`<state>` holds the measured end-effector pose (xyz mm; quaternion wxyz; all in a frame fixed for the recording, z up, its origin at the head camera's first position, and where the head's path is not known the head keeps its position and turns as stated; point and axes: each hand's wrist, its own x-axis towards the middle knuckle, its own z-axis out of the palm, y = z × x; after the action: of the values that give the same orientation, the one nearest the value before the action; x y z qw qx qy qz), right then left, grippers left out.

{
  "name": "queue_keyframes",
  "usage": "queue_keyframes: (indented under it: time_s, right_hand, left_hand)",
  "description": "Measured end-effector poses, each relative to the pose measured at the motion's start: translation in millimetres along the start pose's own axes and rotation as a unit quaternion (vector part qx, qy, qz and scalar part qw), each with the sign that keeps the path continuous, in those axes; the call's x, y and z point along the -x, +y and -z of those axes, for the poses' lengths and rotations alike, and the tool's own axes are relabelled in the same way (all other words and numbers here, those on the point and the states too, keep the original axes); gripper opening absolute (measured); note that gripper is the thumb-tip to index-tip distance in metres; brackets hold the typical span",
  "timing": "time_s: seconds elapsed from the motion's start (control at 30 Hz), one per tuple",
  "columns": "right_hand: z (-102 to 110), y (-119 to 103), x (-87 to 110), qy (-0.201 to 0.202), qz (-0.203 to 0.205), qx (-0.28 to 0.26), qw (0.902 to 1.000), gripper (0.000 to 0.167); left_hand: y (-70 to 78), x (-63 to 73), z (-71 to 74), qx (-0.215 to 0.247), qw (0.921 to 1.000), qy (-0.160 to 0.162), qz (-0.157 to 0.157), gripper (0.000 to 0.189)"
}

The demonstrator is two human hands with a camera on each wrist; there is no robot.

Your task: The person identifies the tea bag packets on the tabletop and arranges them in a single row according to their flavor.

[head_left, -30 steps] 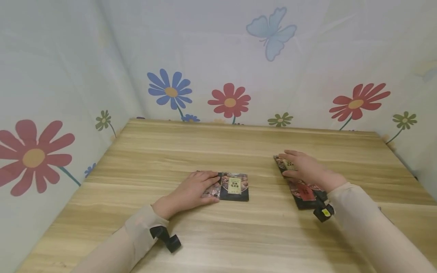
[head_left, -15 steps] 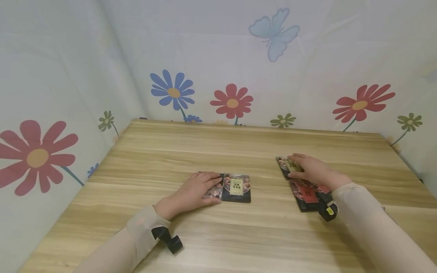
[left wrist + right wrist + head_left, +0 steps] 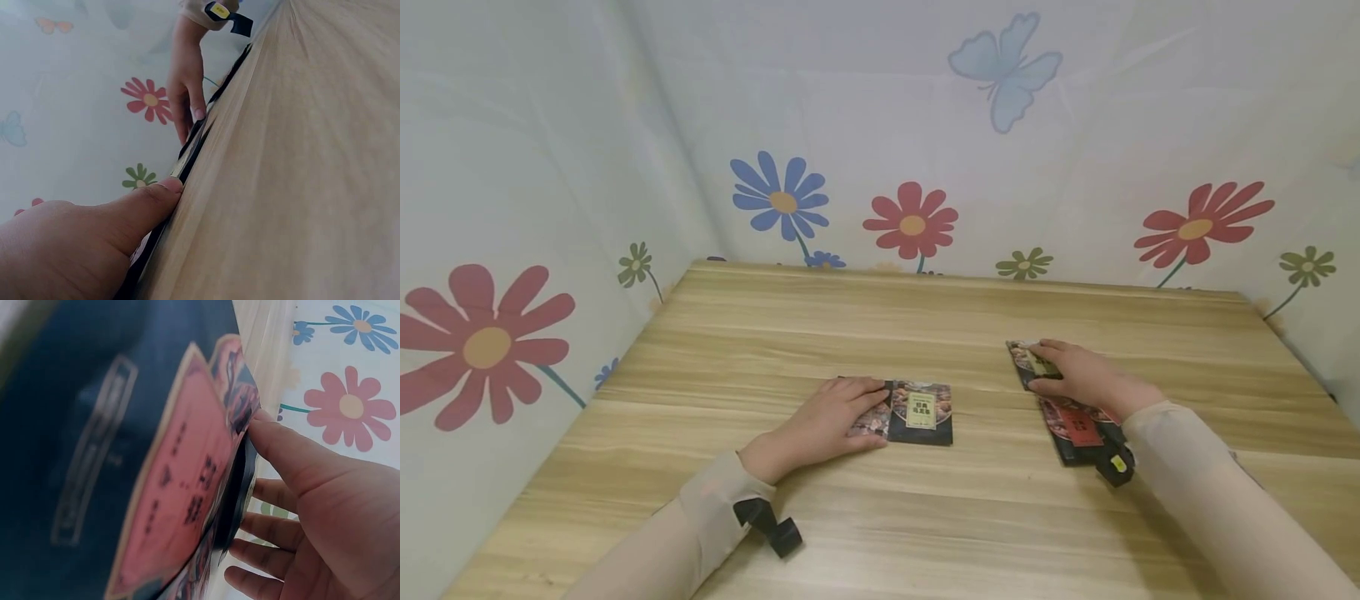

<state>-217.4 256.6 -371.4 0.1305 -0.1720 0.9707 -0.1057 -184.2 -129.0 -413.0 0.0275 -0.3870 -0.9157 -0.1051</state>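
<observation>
My left hand lies palm down with fingers extended over a dark, flat food packet, hiding its left part. Against that packet's right side is another flat packet with a pale yellow label. In the left wrist view the thumb rests along a dark packet edge. Farther right, my right hand lies with straight fingers over a yellow-labelled packet, covering much of it. A red-labelled packet overlaps it nearer me, partly under the wrist. In the right wrist view the right thumb touches a packet edge.
The wooden table runs back to a white curtain printed with flowers and a butterfly. Bare wood separates the two pairs of packets. Each wrist carries a black camera mount, such as the left one.
My right fingers have slid a little to the right, uncovering more of the yellow-labelled packet. The left hand stays on its packet. The head view has shifted slightly.
</observation>
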Motion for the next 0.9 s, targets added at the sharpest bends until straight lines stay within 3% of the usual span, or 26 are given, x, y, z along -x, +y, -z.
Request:
queue_keyframes:
  time_s: [0.6, 0.9]
  right_hand:
    - [-1, -16, -5.7, 0.008, -0.004, 0.046, 0.9989, 0.072]
    - [-3, -31, -3.6, 0.002, -0.025, 0.064, 0.9976, 0.073]
  left_hand:
    - [-0.9, -0.6, 0.4, 0.000, 1.0000, -0.003, 0.002, 0.073]
    - [-0.3, -1.0, 1.2, -0.002, 1.0000, 0.000, -0.001, 0.072]
